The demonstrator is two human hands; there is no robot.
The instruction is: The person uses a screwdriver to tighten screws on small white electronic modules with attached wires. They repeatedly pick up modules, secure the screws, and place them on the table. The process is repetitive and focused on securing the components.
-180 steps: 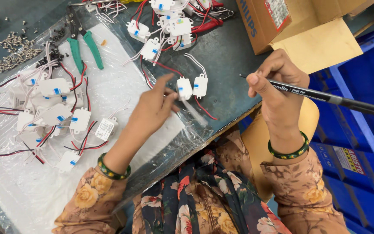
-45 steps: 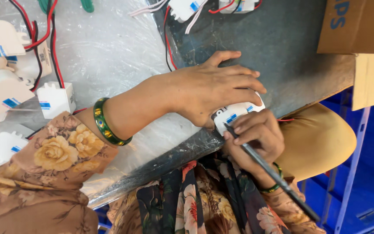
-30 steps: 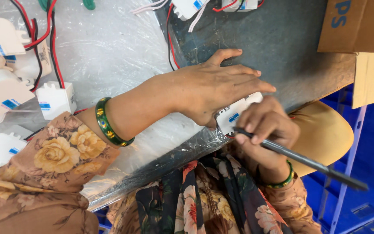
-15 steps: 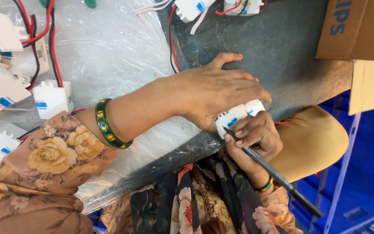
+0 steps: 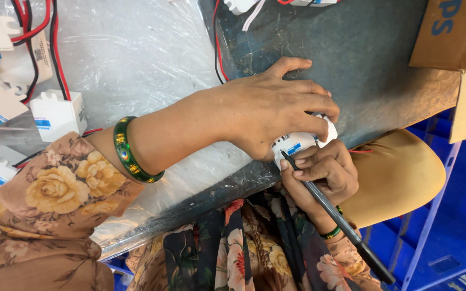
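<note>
My left hand (image 5: 276,110) reaches across the table edge and presses down on a small white plastic module (image 5: 297,143) with a blue label, holding it at the edge of the dark table (image 5: 351,64). My right hand (image 5: 322,172) sits just below it and grips a long black pen (image 5: 335,215), whose tip touches the module's face. A green bangle (image 5: 130,153) circles my left wrist.
More white modules (image 5: 57,116) with red and black wires (image 5: 55,48) lie on clear plastic sheeting (image 5: 136,54) at the left. A cardboard box (image 5: 454,32) stands at the upper right. Blue crates (image 5: 449,231) are below right, beside a tan stool seat (image 5: 400,178).
Six seconds ago my left hand reached for modules while the right held the pen up. Since then both hands stay on one module at the table edge, with the pen's angle shifting slightly.
</note>
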